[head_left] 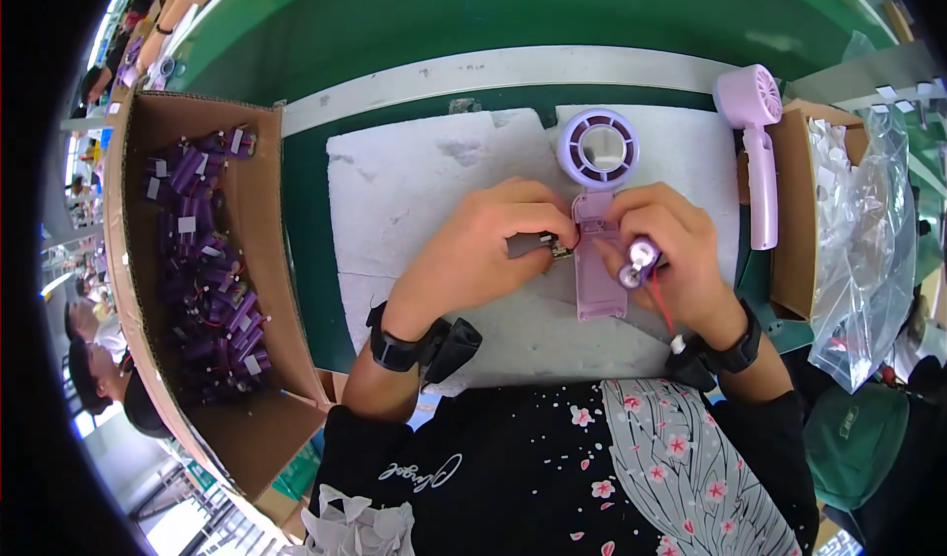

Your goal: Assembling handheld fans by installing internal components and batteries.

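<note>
On the white foam sheet (pixel 404 191) in front of me lies a lilac handheld fan, its round head (pixel 599 148) pointing away and its handle shell (pixel 602 295) lying open toward me. My left hand (pixel 478 245) pinches a small circuit board (pixel 560 250) just left of the shell. In my right hand (pixel 681 240) is a purple cylindrical battery (pixel 639 262), held over the shell's right edge. A red wire (pixel 661 299) hangs from it to a white connector (pixel 678 344). My right fingertips reach the upper part of the shell; what they touch there is partly hidden.
A cardboard box (pixel 286 299) at the left holds many purple batteries. Another lilac fan (pixel 760 161) stands at the right, beside a carton (pixel 794 250) with a clear plastic bag (pixel 868 250). Beyond the foam runs a white rail (pixel 513 68) across the green table (pixel 444 13).
</note>
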The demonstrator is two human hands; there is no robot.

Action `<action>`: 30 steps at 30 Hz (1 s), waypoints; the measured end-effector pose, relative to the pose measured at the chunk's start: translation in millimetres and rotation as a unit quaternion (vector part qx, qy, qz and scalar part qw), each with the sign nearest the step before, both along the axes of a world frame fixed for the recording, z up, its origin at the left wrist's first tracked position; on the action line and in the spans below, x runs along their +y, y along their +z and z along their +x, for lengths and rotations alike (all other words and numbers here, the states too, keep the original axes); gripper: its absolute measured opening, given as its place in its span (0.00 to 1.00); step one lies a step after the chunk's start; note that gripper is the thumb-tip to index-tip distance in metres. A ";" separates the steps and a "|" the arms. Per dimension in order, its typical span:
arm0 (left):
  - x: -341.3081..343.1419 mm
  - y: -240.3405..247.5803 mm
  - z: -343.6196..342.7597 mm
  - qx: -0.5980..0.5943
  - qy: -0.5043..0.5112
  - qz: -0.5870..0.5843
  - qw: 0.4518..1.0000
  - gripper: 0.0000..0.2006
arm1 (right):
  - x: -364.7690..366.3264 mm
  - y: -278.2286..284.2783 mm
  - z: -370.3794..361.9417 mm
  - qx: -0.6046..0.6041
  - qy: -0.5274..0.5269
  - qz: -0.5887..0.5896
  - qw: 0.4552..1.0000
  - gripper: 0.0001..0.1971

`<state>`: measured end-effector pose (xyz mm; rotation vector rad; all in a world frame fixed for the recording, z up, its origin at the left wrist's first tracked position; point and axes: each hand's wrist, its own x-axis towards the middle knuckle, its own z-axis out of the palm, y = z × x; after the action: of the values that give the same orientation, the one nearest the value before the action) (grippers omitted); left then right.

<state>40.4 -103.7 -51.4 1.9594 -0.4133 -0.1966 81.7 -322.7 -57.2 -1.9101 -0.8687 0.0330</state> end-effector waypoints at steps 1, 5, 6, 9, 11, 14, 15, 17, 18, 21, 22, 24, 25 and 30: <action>-0.6 1.1 -0.1 -0.014 0.007 0.004 1.000 0.13 | 2.7 0.7 1.0 -0.034 0.019 -0.004 0.999 0.17; -1.0 3.1 -2.3 -0.029 0.019 0.014 0.999 0.14 | 8.2 0.6 0.6 -0.103 0.062 -0.017 0.993 0.16; -1.1 2.9 -2.0 -0.031 0.020 0.017 0.999 0.14 | 8.3 -0.4 0.2 -0.107 0.063 -0.022 0.992 0.16; -2.4 3.8 1.4 -0.031 0.017 0.012 0.999 0.14 | 8.7 -2.2 -0.3 -0.104 0.058 -0.030 0.992 0.16; -2.9 3.6 1.3 -0.031 0.015 0.011 0.999 0.14 | 9.2 -2.7 -0.3 -0.094 0.042 -0.029 0.994 0.15; -2.5 3.8 -0.9 0.000 0.037 0.003 0.999 0.15 | 10.5 -2.5 -0.7 -0.086 0.043 -0.029 0.995 0.15; -2.7 4.5 -1.2 0.000 0.036 0.003 0.999 0.15 | 10.6 -2.4 -1.0 -0.082 0.044 -0.029 0.995 0.15; -3.5 8.0 -1.4 0.018 0.034 0.012 0.999 0.15 | 9.4 -0.6 -1.9 -0.076 0.047 -0.038 0.995 0.16; -3.8 8.9 -1.8 0.027 0.033 0.016 0.999 0.15 | 8.7 0.5 -2.5 -0.069 0.050 -0.047 0.995 0.17; -4.0 7.6 -1.2 0.012 0.033 -0.004 0.999 0.14 | 9.5 2.4 -3.8 -0.065 0.052 -0.061 0.995 0.18; -4.1 6.7 -1.1 0.005 0.032 -0.013 0.999 0.14 | 10.1 2.6 -4.3 -0.066 0.050 -0.065 0.994 0.18; -4.2 3.6 -3.1 -0.003 0.034 -0.014 0.999 0.13 | 10.3 3.3 -4.8 -0.068 0.047 -0.070 0.994 0.19; -4.2 1.8 -4.4 -0.010 0.036 -0.013 0.999 0.13 | 10.1 3.7 -5.0 -0.079 0.051 -0.079 0.992 0.19; -1.9 8.4 -8.3 0.031 0.025 0.016 0.999 0.12 | 10.1 3.9 -4.8 -0.101 0.061 -0.094 0.988 0.19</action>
<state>32.2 -105.6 -43.0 1.9868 -0.3225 -0.2313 76.9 -312.5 -53.4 -2.0585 -1.1552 -0.0055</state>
